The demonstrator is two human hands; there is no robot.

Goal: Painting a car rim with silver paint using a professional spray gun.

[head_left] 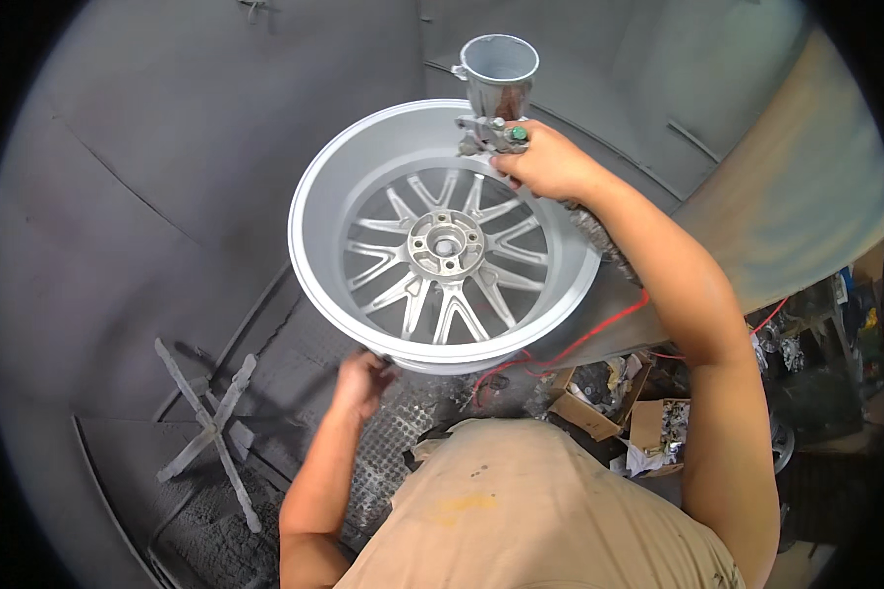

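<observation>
Rim of silver-grey, many-spoked round metal (464,258) sits before us. Our right hand (558,163) has its grip wrapped around a grey metal spray gun (479,135) topped by a round grey cup (501,90), over the rim's far edge. Our left hand (363,385) is at the near edge; whether its grip clasps it, we cannot tell.

one wheel (447,247), one spray gun (499,102), two hands (363,384) (554,165), two boxes (585,416) (645,426), one cross-shaped stand (209,428)

A gap is left between the wheel (446,245) and the cross-shaped stand (209,424); at right, passage is obstructed by the spray gun (501,100) and red hose (607,321).
</observation>
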